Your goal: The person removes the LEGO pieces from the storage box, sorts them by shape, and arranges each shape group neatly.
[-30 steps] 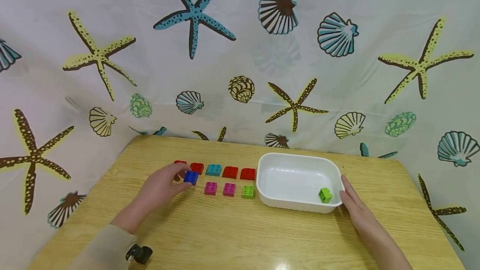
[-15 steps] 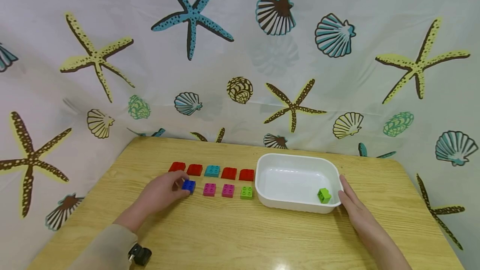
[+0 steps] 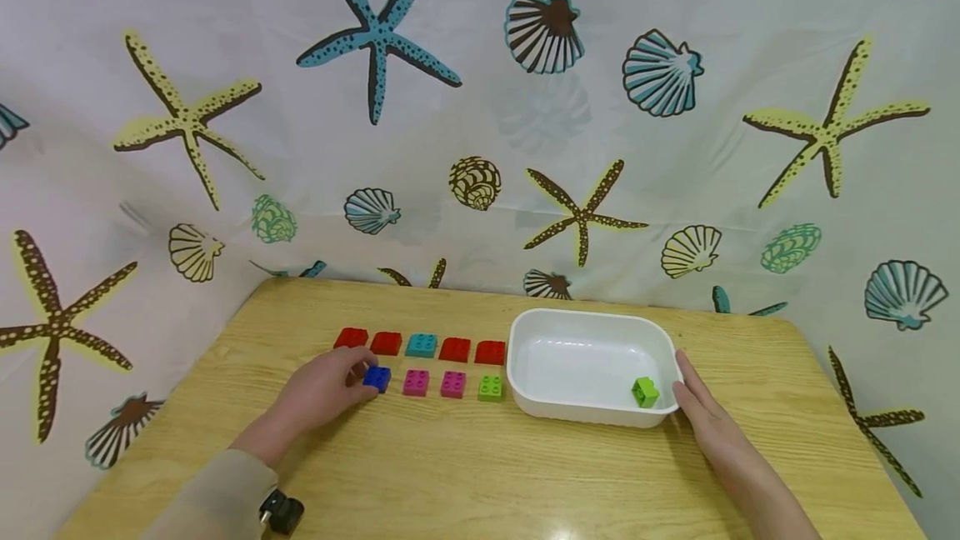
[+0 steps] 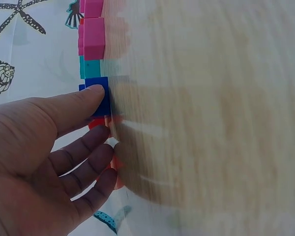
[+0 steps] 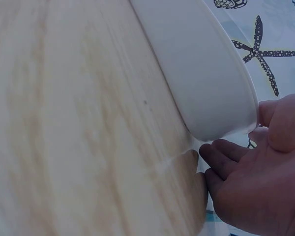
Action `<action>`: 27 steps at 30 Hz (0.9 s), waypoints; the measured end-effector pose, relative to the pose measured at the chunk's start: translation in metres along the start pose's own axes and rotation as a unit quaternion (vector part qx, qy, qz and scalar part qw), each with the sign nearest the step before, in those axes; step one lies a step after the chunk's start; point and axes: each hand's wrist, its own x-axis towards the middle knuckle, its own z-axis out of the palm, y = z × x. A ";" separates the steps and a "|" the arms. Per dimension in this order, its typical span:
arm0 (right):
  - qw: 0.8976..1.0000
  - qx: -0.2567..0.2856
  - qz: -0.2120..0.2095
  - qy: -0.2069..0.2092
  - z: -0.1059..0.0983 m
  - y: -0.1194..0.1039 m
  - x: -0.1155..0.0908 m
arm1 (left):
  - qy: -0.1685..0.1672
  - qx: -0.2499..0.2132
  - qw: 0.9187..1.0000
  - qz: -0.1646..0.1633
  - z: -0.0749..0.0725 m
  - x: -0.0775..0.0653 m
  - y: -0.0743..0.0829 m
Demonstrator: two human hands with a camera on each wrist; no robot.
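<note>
My left hand point(image 3: 322, 386) pinches a blue toy building brick point(image 3: 377, 379) at the left end of the front row on the table. In the left wrist view the thumb lies on the near face of the blue brick point(image 4: 97, 97); the index fingertip behind it is mostly hidden, and the other fingers are spread loosely. My right hand point(image 3: 720, 432) rests against the right end of a white plastic box point(image 3: 592, 412), its fingers fairly straight along the side. The right wrist view has the thumb at the rim of the box point(image 5: 206, 73). Inside lies a lime green brick point(image 3: 645, 392), tipped on its side.
Right of the blue brick stand two magenta bricks point(image 3: 416, 382) and a lime green brick point(image 3: 491, 388). Behind runs a row of red bricks point(image 3: 386, 343) with one teal brick point(image 3: 422, 345). A patterned cloth point(image 3: 480, 107) hangs behind the wooden table point(image 3: 480, 473).
The left hand has brought the blue brick toward the near side and down to the table, in line with the magenta bricks. The right hand has stayed at the box.
</note>
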 end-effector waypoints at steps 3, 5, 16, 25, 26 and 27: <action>1.000 0.001 0.000 0.000 0.000 -0.001 0.000 | 0.001 0.000 1.000 -0.001 0.000 -0.001 0.001; 1.000 0.001 0.001 0.000 0.001 -0.001 0.000 | 0.001 0.000 1.000 -0.003 -0.002 -0.002 0.002; 1.000 0.005 0.003 0.002 0.001 -0.001 -0.002 | 0.052 0.023 0.998 0.021 -0.017 -0.002 0.035; 1.000 0.007 -0.012 0.000 0.000 0.002 0.000 | 0.074 -0.008 0.996 0.056 -0.019 0.009 0.092; 1.000 0.006 -0.013 -0.001 0.000 0.002 0.000 | 0.073 -0.016 0.996 0.057 -0.018 0.010 0.097; 1.000 0.006 -0.013 0.000 -0.001 0.003 0.000 | 0.075 -0.020 0.995 0.061 -0.017 0.012 0.102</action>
